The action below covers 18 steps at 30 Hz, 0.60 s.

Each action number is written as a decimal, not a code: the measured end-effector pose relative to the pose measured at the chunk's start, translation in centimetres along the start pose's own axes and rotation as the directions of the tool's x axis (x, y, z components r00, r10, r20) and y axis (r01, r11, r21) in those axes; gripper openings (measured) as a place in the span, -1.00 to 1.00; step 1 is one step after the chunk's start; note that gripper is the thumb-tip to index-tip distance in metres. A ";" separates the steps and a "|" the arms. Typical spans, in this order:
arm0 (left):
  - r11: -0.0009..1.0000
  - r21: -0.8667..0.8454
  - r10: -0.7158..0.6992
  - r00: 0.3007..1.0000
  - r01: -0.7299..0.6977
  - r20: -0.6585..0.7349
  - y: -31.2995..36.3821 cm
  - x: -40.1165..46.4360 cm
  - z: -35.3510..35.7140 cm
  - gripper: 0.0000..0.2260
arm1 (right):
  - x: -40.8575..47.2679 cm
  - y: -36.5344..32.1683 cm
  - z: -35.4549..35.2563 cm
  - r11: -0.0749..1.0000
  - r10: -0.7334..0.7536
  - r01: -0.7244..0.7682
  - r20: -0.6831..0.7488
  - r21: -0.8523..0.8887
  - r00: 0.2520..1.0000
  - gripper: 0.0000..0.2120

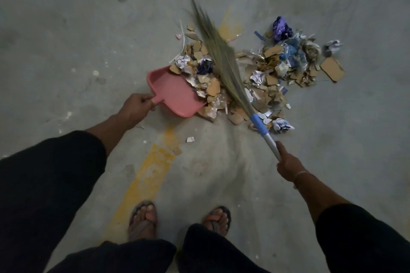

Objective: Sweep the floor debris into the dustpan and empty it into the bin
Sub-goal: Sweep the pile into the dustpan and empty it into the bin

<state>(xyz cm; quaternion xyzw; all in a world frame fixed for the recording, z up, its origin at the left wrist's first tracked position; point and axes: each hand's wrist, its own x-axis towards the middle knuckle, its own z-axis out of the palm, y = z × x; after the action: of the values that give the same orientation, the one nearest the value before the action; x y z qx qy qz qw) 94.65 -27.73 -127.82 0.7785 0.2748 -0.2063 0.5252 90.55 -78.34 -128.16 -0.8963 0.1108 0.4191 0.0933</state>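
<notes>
Right now the debris point(261, 73), a spread of torn cardboard, crumpled paper and foil scraps, lies on the concrete floor point(66, 29) ahead of the person's 2 sandalled feet point(142, 219). Its left edge spills over the lip of the pink dustpan point(173, 93), which sits tilted on the floor with some scraps already inside. The grass broom point(219, 57) lies slanted across the pile just right of the dustpan's mouth, bristles pointing away from the person. The left hand point(138, 105) is curled round the dustpan's short handle. The right hand point(288, 165) grips the broom's silver handle below its blue collar, fingers wrapped closed. A worn yellow line point(144, 175) runs along the floor between the arms, and both sleeves are dark.
</notes>
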 end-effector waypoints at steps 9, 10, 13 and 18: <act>0.984 -0.114 -0.140 0.990 0.136 -0.029 0.7 0.2 6.0 -0.68 | -4.7 3.2 1.3 0.990 -0.142 0.141 0.044 0.028 0.989 -0.19; 0.978 -0.131 -0.165 0.986 0.160 -0.024 0.5 -0.2 6.2 -0.68 | -5.2 3.4 1.2 0.988 -0.144 0.143 0.013 0.051 0.990 -0.21; 0.965 -0.171 -0.202 0.979 0.198 -0.006 -0.4 -1.5 6.5 -0.67 | -6.3 4.0 0.8 0.979 -0.162 0.172 -0.095 0.110 0.982 -0.23; 0.968 -0.148 -0.206 0.979 0.202 -0.010 -2.1 -2.3 6.7 -0.66 | -6.7 5.0 0.2 0.967 -0.136 0.176 -0.212 0.183 0.968 -0.27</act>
<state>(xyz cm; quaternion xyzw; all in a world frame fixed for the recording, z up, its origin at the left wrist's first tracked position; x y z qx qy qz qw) 91.39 -33.82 -130.31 0.7081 0.3744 -0.2285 0.5534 84.86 -82.24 -123.42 -0.9255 0.0902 0.3058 0.2044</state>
